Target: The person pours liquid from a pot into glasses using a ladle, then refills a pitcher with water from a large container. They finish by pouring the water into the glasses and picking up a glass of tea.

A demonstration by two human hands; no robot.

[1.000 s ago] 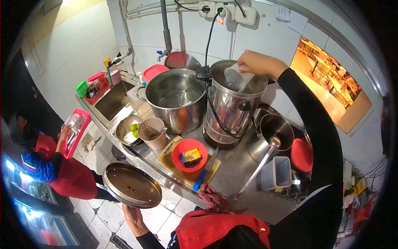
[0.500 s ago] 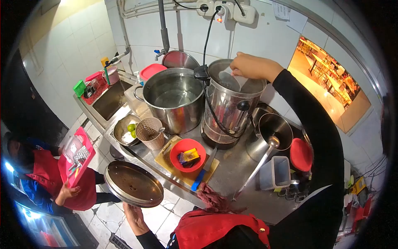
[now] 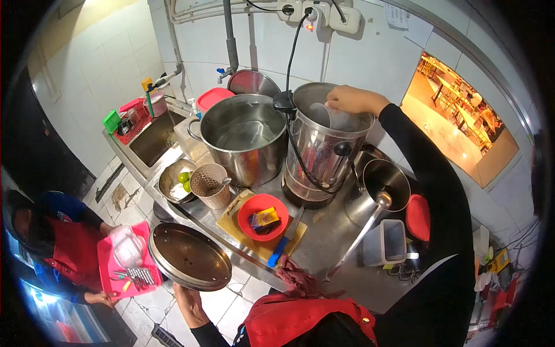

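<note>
The person's right hand [image 3: 354,99] reaches over the open top of a tall cylindrical stainless-steel electric water boiler [image 3: 324,151] and clasps a clear plastic scoop [image 3: 325,114], its bowl dipped inside the boiler's rim. The boiler stands on a stainless-steel counter [image 3: 329,237], with a black power cord [image 3: 293,52] running from its side up to a white wall socket [image 3: 306,14].

The left hand [image 3: 189,301] is low, off the front edge of the counter, fingers closed on the rim of a round flat steel lid [image 3: 189,257] held nearly level above the tiled floor.

Just beside the boiler on its left stands a wide stainless-steel stockpot [image 3: 243,139] with water in it. In front of the pot sit a tan perforated plastic cup [image 3: 210,185] and a small steel bowl holding green limes [image 3: 173,180]. A red plastic bowl with small packets in it [image 3: 263,217] rests on a wooden cutting board [image 3: 254,234], and a blue-handled knife [image 3: 283,246] lies on the board's right edge. To the right of the boiler a steel pitcher [image 3: 378,191] holds a long steel ladle [image 3: 361,231], with a clear rectangular plastic container [image 3: 387,243] and a red lid [image 3: 418,217] near it.

At the lower left another person in a red apron [image 3: 69,254] carries a pink tray [image 3: 128,269] bearing a clear container and utensils.
</note>
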